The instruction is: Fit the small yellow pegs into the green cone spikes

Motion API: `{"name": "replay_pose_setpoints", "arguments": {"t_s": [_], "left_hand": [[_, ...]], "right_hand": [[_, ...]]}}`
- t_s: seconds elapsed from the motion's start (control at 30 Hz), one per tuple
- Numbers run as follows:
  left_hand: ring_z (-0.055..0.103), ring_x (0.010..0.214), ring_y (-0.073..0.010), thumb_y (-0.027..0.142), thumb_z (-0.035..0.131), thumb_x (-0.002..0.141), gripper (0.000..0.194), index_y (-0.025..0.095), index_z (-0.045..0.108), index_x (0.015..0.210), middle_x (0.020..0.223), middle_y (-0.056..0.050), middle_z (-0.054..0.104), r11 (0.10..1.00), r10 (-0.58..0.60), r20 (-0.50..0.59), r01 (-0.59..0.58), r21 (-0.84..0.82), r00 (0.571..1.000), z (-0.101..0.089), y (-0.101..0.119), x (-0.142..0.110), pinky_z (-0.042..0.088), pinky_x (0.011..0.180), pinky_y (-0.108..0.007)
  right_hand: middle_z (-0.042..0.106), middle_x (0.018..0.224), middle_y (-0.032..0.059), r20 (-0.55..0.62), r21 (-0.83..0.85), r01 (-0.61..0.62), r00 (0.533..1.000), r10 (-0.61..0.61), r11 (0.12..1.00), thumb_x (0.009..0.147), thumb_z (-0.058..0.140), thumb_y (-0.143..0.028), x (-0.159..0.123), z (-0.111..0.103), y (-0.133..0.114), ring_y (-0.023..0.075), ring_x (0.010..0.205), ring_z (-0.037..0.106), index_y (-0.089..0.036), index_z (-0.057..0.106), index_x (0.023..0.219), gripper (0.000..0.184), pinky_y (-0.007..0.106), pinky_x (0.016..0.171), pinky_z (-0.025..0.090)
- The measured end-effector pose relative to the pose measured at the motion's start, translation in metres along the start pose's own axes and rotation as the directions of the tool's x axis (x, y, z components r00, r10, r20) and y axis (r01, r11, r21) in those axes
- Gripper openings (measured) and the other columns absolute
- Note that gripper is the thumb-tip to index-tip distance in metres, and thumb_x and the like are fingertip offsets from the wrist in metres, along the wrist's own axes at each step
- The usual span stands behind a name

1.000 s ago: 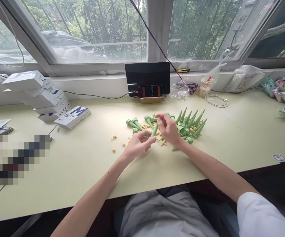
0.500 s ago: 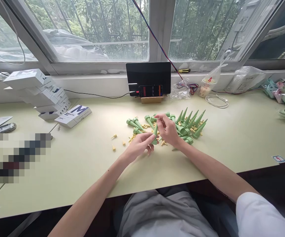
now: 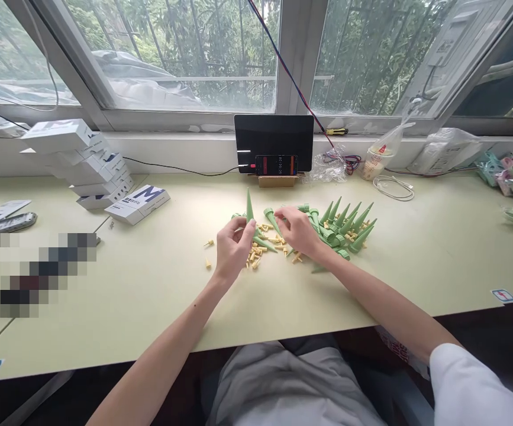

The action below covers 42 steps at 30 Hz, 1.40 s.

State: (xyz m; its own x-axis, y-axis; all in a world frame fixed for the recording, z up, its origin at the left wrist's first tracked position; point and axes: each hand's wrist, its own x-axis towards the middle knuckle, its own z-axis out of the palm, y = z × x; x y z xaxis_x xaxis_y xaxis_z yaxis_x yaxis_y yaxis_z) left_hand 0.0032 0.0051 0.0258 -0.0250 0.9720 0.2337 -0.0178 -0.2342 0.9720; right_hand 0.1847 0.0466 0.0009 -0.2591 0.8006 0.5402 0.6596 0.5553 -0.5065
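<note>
My left hand [image 3: 235, 247] is closed around a green plastic cone spike [image 3: 249, 207], whose pointed tip stands upright above the thumb. The spike's wide end is hidden in the fingers. Just right of it, the fingers of my right hand [image 3: 299, 232] are bent together beside a green capped spike [image 3: 268, 213]; whatever they pinch, if anything, is too small to make out. Small yellow pegs [image 3: 256, 255] lie loose on the table between and beneath both hands. Several green spikes [image 3: 349, 223] stand point up to the right, with others lying down near my right wrist.
A tablet [image 3: 274, 133] leans at the window sill behind a phone [image 3: 276, 165] on a small stand. White boxes [image 3: 63, 139] are stacked at the left, with one box [image 3: 137, 205] beside them. A bagged cup [image 3: 376, 161] and a white cable [image 3: 393, 187] are at the right back.
My left hand has moved left and up, away from my right hand, and the spike in it now points straight up. The right hand stays over the pile. The view has shifted slightly.
</note>
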Motion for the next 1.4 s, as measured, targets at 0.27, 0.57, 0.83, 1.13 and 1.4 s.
{"name": "replay_pose_setpoints", "arguments": {"t_s": [0.27, 0.57, 0.83, 1.13, 1.4], "left_hand": [[0.037, 0.043, -0.0062, 0.042, 0.064, 0.087, 0.024, 0.019, 0.060, 0.080, 0.061, 0.004, 0.046, 0.999, 0.010, -0.046, -0.008, 0.032, 0.999, 0.000, -0.005, -0.002, 0.028, 0.037, -0.021], [0.038, 0.044, -0.0051, 0.043, 0.063, 0.088, 0.026, 0.018, 0.061, 0.080, 0.066, 0.002, 0.049, 0.999, 0.013, -0.027, -0.012, 0.042, 1.000, 0.002, -0.009, -0.002, 0.028, 0.036, -0.019], [0.039, 0.045, -0.0048, 0.044, 0.063, 0.089, 0.027, 0.018, 0.060, 0.081, 0.067, 0.002, 0.048, 1.000, -0.015, -0.010, 0.015, 0.025, 1.000, 0.001, -0.009, -0.002, 0.029, 0.037, -0.019], [0.043, 0.045, -0.0061, 0.048, 0.066, 0.086, 0.032, 0.017, 0.061, 0.081, 0.062, 0.003, 0.049, 0.990, -0.105, 0.187, 0.086, 0.111, 0.977, 0.005, -0.013, -0.005, 0.033, 0.040, -0.019], [0.051, 0.050, -0.0079, 0.051, 0.070, 0.082, 0.036, 0.016, 0.066, 0.089, 0.072, 0.000, 0.059, 0.985, -0.172, 0.301, 0.154, 0.083, 0.938, 0.004, -0.018, -0.006, 0.041, 0.046, -0.022]], "right_hand": [[0.061, 0.105, 0.0113, 0.485, -0.390, 0.079, 0.865, 0.131, 0.917, 0.093, 0.053, -0.013, 0.036, 0.016, -0.003, 0.0213, 0.084, 0.062, -0.017, 0.060, 0.109, 0.018, 0.028, 0.065, 0.039], [0.059, 0.099, 0.0103, 0.543, -0.476, 0.149, 0.825, 0.157, 0.867, 0.093, 0.049, -0.008, 0.040, 0.023, -0.004, 0.0208, 0.078, 0.061, -0.017, 0.055, 0.108, 0.019, 0.027, 0.058, 0.033], [0.055, 0.103, 0.0108, 0.335, -0.444, 0.058, 0.937, 0.105, 0.894, 0.088, 0.043, 0.002, 0.022, -0.004, -0.015, 0.0158, 0.064, 0.052, -0.016, 0.053, 0.117, 0.035, 0.027, 0.056, 0.032], [0.055, 0.104, 0.0099, 0.075, 0.068, 0.101, 0.992, -0.106, 0.993, 0.100, 0.039, -0.014, -0.038, -0.015, -0.017, 0.0187, 0.080, 0.058, -0.021, 0.055, 0.126, 0.031, 0.030, 0.069, 0.049], [0.064, 0.091, 0.0080, -0.057, 0.314, -0.001, 0.998, 0.019, 0.949, 0.103, 0.035, -0.021, -0.044, -0.002, -0.029, 0.0183, 0.074, 0.059, -0.018, 0.058, 0.109, 0.024, 0.031, 0.068, 0.049]]}}
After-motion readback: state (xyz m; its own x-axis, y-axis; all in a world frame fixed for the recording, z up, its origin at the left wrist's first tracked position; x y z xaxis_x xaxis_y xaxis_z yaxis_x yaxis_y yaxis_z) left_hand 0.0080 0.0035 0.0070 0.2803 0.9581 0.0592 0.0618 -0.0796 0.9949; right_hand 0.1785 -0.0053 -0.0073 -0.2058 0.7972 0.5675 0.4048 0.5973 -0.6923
